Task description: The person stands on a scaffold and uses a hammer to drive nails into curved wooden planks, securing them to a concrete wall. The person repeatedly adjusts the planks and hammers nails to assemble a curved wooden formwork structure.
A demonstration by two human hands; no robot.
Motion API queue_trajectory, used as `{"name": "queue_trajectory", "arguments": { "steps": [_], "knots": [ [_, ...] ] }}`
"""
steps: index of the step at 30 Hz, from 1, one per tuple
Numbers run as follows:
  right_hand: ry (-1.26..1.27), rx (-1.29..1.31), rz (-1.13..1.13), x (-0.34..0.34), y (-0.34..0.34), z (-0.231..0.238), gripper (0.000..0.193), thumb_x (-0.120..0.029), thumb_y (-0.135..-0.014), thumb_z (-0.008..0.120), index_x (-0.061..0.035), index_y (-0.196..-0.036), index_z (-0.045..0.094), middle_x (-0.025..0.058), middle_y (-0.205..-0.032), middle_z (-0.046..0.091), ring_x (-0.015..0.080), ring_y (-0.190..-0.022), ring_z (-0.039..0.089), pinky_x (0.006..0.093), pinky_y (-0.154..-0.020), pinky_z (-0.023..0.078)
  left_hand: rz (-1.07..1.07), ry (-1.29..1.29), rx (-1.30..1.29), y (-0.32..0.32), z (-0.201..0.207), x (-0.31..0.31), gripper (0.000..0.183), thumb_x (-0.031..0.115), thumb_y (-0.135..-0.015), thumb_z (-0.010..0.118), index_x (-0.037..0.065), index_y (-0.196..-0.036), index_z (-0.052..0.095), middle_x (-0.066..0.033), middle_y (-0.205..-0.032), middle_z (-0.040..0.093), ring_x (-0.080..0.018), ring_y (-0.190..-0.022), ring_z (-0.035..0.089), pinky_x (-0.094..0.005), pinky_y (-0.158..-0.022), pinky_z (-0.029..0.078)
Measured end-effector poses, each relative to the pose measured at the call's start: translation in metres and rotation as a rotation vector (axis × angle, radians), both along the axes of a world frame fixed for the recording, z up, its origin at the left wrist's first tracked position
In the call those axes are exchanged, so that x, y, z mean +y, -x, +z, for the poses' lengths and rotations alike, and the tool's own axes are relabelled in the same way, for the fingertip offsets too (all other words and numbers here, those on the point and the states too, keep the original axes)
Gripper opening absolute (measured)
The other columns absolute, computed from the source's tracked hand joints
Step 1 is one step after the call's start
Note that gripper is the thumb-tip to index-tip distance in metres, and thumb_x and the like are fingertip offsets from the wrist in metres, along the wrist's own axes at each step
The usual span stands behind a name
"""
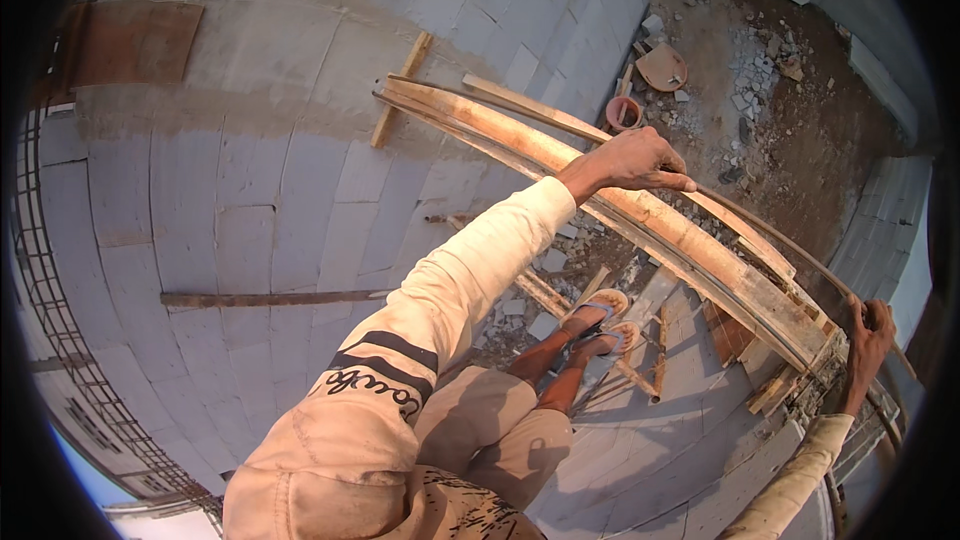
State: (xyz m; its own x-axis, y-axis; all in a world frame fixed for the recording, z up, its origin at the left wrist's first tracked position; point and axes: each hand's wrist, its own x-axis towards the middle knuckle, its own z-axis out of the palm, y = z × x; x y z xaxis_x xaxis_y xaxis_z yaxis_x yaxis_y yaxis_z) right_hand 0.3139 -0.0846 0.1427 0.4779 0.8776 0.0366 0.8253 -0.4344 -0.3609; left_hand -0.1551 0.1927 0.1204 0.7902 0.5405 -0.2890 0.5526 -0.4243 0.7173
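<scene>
A long wooden beam form (pixel 670 225), made of boards, crosses in front of me from the upper left to the lower right. Above its middle, my left hand (pixel 640 160) is closed, its fingers curled over a thin, dark rod-like strip (pixel 775 232). Further along, near the form's right end, my right hand (pixel 870 328) grips the same strip, which runs on past it. Whether the strip is wood or metal I cannot tell. A narrow plank (pixel 535 110) lies along the far side of the form, partly hidden under my left hand.
Below, rubble (pixel 750 90) covers the ground beside a reddish bucket (pixel 623 113) and a round pan (pixel 662 68). Grey block walls (pixel 240 200) rise around. My sandalled feet (pixel 605 320) stand among timber pieces. A rebar cage (pixel 60 320) runs along the left.
</scene>
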Motion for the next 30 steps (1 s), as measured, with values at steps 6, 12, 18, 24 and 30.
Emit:
{"name": "queue_trajectory", "arguments": {
  "steps": [6, 12, 18, 24, 30],
  "knots": [
    [0.003, -0.020, 0.056, 0.004, 0.024, -0.016, 0.047, -0.036, -0.098, 0.081, 0.0020, -0.087, 0.056, 0.0136, -0.085, 0.050, 0.0336, -0.088, 0.051, 0.0415, -0.095, 0.042, 0.023, 0.016, 0.067, 0.020, -0.010, 0.001, 0.051, 0.055, -0.099, 0.076, 0.006, -0.108, 0.087, -0.0151, -0.095, 0.083, -0.0298, -0.084, 0.078, -0.0418, -0.077, 0.059],
    [-0.078, -0.131, 0.109, 0.002, 0.032, -0.038, 0.046, -0.037, -0.098, 0.081, 0.0007, -0.087, 0.058, 0.0141, -0.085, 0.053, 0.0363, -0.090, 0.051, 0.0440, -0.100, 0.042, 0.031, 0.018, 0.024, 0.032, -0.019, 0.001, 0.051, 0.055, -0.099, 0.076, 0.006, -0.108, 0.087, -0.0149, -0.093, 0.083, -0.0311, -0.082, 0.077, -0.0433, -0.076, 0.059],
    [0.003, -0.099, 0.081, -0.002, 0.039, -0.033, 0.044, -0.036, -0.099, 0.081, 0.0000, -0.087, 0.059, 0.0114, -0.084, 0.054, 0.0325, -0.089, 0.053, 0.0423, -0.097, 0.042, -0.007, -0.008, 0.084, 0.033, -0.021, -0.002, 0.051, 0.057, -0.099, 0.074, 0.008, -0.105, 0.087, -0.0133, -0.091, 0.082, -0.0319, -0.080, 0.076, -0.0447, -0.074, 0.058],
    [0.064, -0.001, 0.055, 0.001, 0.045, -0.022, 0.041, -0.034, -0.099, 0.081, -0.0002, -0.087, 0.060, 0.0104, -0.084, 0.052, 0.0307, -0.089, 0.052, 0.0410, -0.094, 0.041, 0.002, -0.019, -0.003, 0.036, -0.024, -0.005, 0.047, 0.051, -0.101, 0.075, 0.005, -0.103, 0.086, -0.0138, -0.084, 0.080, -0.0288, -0.073, 0.074, -0.0425, -0.070, 0.056],
    [0.090, -0.011, 0.068, -0.005, 0.045, -0.026, 0.040, -0.033, -0.099, 0.081, -0.0003, -0.088, 0.061, 0.0112, -0.086, 0.053, 0.0308, -0.091, 0.055, 0.0433, -0.103, 0.042, -0.007, -0.037, 0.019, 0.035, -0.024, -0.006, 0.047, 0.051, -0.100, 0.076, 0.005, -0.104, 0.086, -0.0142, -0.087, 0.081, -0.0309, -0.077, 0.075, -0.0429, -0.072, 0.058]
  ]
}}
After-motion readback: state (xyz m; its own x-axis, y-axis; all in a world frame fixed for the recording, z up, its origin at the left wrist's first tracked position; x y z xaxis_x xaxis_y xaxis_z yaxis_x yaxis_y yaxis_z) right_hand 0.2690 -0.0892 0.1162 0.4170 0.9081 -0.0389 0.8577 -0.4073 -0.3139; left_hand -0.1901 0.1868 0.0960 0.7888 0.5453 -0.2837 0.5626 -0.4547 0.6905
